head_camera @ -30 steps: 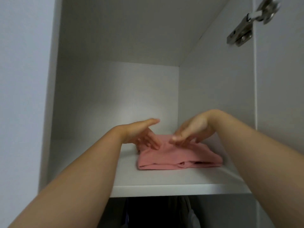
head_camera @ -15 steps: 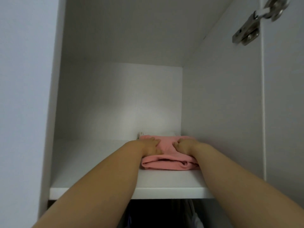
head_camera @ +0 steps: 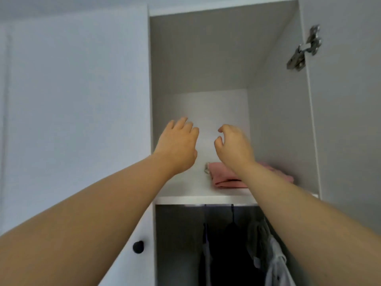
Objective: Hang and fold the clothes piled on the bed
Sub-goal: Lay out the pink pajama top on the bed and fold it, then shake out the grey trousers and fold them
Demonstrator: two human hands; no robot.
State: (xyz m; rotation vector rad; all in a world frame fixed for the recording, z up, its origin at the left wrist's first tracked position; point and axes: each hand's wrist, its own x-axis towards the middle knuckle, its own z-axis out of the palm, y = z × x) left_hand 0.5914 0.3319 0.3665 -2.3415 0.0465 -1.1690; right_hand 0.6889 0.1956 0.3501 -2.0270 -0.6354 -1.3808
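A folded pink garment lies on the upper shelf of the wardrobe, against its right wall, so this piece seems put away. The left hand and the right hand are raised above it, fingers loosely bent, holding nothing. Some clothes hang below. The bed is not visible, so the remaining work cannot be judged.

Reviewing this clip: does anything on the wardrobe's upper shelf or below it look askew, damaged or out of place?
Nothing stands out. The folded pink garment lies flat on the white upper shelf, toward its right side. Both the left hand and right hand are raised, holding nothing. Hung clothes show below, too dark to judge.
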